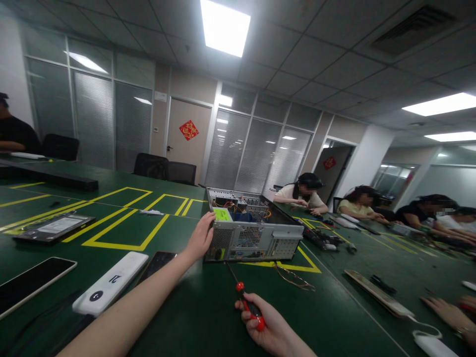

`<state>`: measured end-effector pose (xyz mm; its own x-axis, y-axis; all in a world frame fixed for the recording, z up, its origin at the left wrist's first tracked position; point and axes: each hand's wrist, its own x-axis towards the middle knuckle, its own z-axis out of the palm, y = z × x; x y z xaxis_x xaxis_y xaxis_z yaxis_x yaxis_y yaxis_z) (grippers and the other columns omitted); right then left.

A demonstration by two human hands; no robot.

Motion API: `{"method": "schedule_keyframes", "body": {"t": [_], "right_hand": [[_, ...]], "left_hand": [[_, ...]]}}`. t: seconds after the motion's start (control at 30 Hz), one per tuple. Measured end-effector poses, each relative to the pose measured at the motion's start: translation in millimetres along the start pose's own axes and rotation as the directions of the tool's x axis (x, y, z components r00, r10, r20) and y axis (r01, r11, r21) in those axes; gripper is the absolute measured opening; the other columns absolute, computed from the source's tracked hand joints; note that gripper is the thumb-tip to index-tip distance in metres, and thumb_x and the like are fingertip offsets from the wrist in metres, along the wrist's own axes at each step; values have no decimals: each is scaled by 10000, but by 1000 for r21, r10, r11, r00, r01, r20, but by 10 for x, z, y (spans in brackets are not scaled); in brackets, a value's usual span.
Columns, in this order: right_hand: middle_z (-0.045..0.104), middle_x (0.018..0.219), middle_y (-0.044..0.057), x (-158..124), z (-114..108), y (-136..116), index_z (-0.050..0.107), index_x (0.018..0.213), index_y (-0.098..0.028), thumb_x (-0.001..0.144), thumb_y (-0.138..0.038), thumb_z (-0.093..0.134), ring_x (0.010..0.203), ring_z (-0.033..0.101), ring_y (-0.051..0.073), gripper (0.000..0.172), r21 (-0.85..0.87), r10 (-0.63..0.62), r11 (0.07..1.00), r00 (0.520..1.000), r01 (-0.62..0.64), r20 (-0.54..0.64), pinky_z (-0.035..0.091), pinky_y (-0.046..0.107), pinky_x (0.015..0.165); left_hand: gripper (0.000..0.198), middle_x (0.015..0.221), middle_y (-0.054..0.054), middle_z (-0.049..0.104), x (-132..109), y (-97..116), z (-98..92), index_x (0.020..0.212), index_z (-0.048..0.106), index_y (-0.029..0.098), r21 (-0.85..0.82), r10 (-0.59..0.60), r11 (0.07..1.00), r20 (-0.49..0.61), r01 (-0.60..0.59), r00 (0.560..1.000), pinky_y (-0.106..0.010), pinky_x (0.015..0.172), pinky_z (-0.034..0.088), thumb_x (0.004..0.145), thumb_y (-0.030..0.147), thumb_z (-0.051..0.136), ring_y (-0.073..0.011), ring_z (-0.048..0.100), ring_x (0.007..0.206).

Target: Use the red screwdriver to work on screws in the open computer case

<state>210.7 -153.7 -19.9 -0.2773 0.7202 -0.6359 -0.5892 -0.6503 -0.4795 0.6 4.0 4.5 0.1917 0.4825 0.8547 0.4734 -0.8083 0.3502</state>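
Note:
An open computer case (266,240) lies on the green table with its rear panel towards me and its inside showing wires. At its near left corner is the power supply (222,214), which carries a bright green label. My left hand (203,234) is closed over that corner, its fingers bent round the edge and partly out of sight. A screwdriver (253,308) with a red and black handle sits in my right hand (265,322), fingers wrapped round the grip. Its thin shaft points up and left, the tip near the bottom of the rear panel.
To the left lie a hard drive (55,227), a phone (35,282), a white power bank (111,282) and a dark phone (158,263). Glasses (293,277) rest right of the screwdriver. A co-worker's hand (446,315) is at the right edge; other people sit further back.

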Motion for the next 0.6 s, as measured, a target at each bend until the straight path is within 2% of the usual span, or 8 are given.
{"method": "schedule_keyframes", "body": {"t": [0.13, 0.23, 0.3, 0.4, 0.6], "right_hand": [[579, 626, 41, -14, 22, 15, 562, 836, -55, 840, -289, 509, 481, 537, 65, 240, 3, -15, 1000, 1000, 15, -22, 410, 121, 403], [603, 650, 35, -40, 49, 8, 572, 948, -85, 860, -337, 469, 486, 557, 92, 286, -67, 24, 997, 1000, -23, 12, 434, 157, 405], [595, 637, 29, -51, 60, -4, 571, 980, -106, 879, -359, 423, 471, 547, 96, 310, -101, 40, 994, 999, -37, 31, 406, 150, 372], [570, 611, 20, -56, 62, -7, 566, 927, -116, 885, -371, 403, 436, 497, 73, 306, -106, 22, 994, 1000, -20, 20, 317, 111, 320], [590, 659, 30, -64, 68, 61, 505, 757, -141, 798, -198, 573, 444, 472, 34, 98, -191, -112, 976, 993, 101, -46, 265, 69, 327]], "left_hand": [[367, 1347, -95, 408, -5, -14, 6, 1280, 358, 204, 4, -2, 1000, 3, 2, 1000, -463, 1105, 272, 919, 234, 298, -210, 300, 1327], [370, 1349, -96, 406, -5, -20, 9, 1283, 355, 204, 8, -3, 1000, 3, 3, 1000, -471, 1100, 276, 918, 233, 299, -213, 298, 1329], [370, 1349, -96, 407, -5, -22, 10, 1282, 353, 202, 7, -3, 1000, 1, 3, 1000, -471, 1100, 276, 918, 231, 300, -213, 294, 1331], [363, 1345, -97, 411, -5, -22, 11, 1276, 355, 201, 5, 6, 1000, -7, -6, 1000, -462, 1104, 271, 918, 226, 300, -208, 300, 1326], [362, 1342, -98, 414, 0, -11, 9, 1271, 359, 201, 5, 1, 1000, -7, -1, 1000, -460, 1098, 283, 914, 228, 307, -211, 307, 1322]]}}
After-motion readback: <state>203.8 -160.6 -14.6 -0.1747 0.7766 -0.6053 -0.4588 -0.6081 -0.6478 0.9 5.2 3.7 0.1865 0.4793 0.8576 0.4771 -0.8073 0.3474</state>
